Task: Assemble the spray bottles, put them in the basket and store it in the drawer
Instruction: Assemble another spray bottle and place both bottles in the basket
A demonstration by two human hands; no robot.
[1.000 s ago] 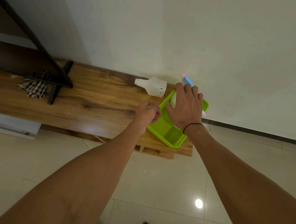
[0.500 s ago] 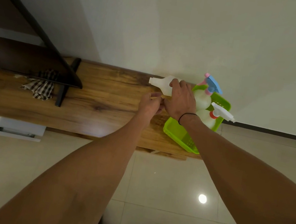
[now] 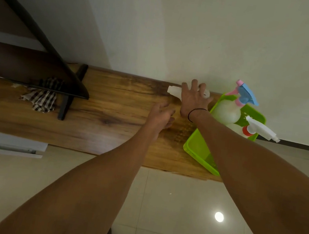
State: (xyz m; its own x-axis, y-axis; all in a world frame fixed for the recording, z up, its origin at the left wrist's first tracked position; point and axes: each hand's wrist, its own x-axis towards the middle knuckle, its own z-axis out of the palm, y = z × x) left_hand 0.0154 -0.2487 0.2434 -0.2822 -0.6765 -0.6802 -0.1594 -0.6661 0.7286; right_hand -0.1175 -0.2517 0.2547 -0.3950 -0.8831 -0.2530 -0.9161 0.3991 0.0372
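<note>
Checked cloth [image 3: 40, 96] is seen lying on the wooden desk [image 3: 107, 129] well to the left of both hands, beside a black stand leg [image 3: 67, 101]. Further right, the left hand [image 3: 161, 116] is held just above the desk with its fingers loosely extended and nothing gripped. Just beyond it and slightly to its right, the right hand [image 3: 193, 100] is laid over a white capless bottle [image 3: 174, 90], which lies on its side at the back of the desk against the wall, its neck pointing left past the fingers; the fingers are spread over the bottle's body, and whether they are curled round it cannot be told. A black band [image 3: 196, 113] is worn on the right wrist. Immediately to the right of that hand, a green basket [image 3: 197, 150] is set at the desk's right end, partly hidden by the right forearm. Inside it, a bottle with a pink and blue spray head [image 3: 244, 95] is stood at the far end, and a bottle with a white and red spray head [image 3: 259, 129] is placed just nearer, its nozzle pointing right over the rim.
</note>
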